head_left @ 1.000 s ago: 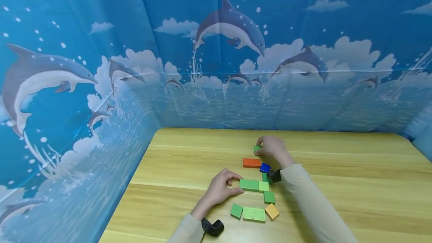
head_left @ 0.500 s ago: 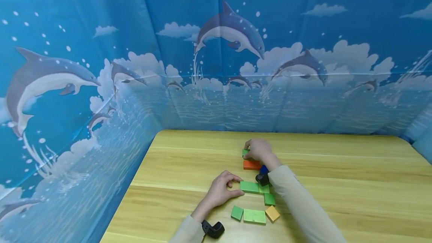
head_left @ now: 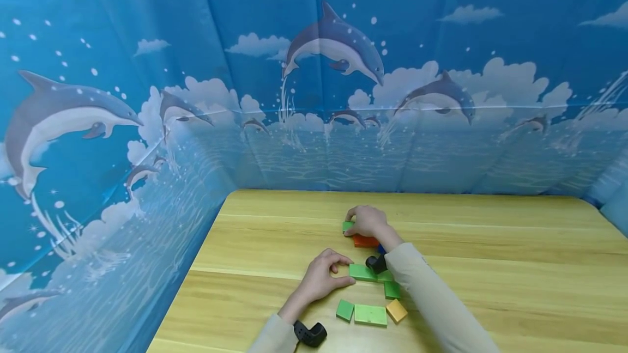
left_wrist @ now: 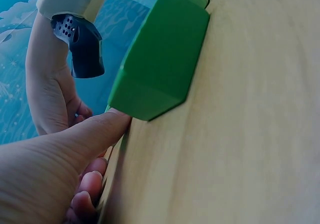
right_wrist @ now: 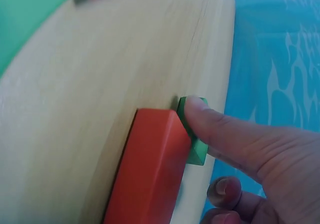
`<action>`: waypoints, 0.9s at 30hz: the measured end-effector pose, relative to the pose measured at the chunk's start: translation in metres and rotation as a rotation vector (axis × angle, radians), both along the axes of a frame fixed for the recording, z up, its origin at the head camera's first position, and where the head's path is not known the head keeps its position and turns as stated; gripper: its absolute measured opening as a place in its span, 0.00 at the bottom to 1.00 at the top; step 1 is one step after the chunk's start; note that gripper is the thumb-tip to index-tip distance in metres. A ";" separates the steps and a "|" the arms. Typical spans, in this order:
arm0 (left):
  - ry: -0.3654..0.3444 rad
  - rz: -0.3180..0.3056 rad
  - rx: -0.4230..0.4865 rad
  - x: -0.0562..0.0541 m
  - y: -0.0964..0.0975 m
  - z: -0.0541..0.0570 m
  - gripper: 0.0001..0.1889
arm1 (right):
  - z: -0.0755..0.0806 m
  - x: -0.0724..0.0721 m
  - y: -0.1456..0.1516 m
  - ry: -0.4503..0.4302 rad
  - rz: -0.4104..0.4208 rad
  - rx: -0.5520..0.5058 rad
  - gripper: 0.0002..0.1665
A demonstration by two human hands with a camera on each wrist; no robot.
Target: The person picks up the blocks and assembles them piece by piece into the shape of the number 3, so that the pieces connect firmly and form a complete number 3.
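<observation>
At the far side of the wooden table, my right hand (head_left: 369,221) pinches a small green block (head_left: 348,227) between thumb and fingers. In the right wrist view this green block (right_wrist: 198,153) lies right beside the end of an orange-red block (right_wrist: 147,169), with the thumb on its near face. My left hand (head_left: 321,277) has thumb and index finger at either side of the left end of a longer green block (head_left: 362,272). The left wrist view shows the thumb tip against the end of that green block (left_wrist: 160,59).
A blue block (head_left: 380,249) is partly hidden by the right wrist. Below the long block stands a green square block (head_left: 392,290). Nearer lie a tilted green block (head_left: 345,310), a light green block (head_left: 370,315) and a yellow-orange block (head_left: 397,310). A dolphin-print curtain (head_left: 314,151) surrounds the table (head_left: 490,255).
My right hand has carried the small green block leftward, from behind the right end of the orange-red block to beyond its left end. My left hand has stayed in place.
</observation>
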State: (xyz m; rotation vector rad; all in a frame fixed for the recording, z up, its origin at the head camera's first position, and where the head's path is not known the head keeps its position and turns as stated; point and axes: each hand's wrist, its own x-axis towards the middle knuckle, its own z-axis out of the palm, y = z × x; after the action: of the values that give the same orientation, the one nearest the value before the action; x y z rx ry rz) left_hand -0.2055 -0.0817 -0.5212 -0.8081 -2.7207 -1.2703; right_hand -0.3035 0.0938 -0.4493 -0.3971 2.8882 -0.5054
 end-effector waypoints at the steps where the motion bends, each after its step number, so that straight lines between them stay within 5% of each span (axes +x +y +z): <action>1: 0.000 0.000 0.000 0.000 0.000 0.000 0.17 | 0.000 0.001 -0.001 -0.004 0.003 -0.006 0.21; 27: 0.000 0.007 -0.016 -0.003 0.001 0.002 0.18 | 0.002 0.005 -0.005 -0.021 0.094 -0.021 0.21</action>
State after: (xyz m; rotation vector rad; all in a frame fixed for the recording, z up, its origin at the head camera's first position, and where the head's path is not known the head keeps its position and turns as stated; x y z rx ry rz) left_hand -0.2087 -0.0809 -0.5193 -0.7987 -2.7349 -1.2491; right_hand -0.2982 0.0890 -0.4478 -0.5246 2.8301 -0.5212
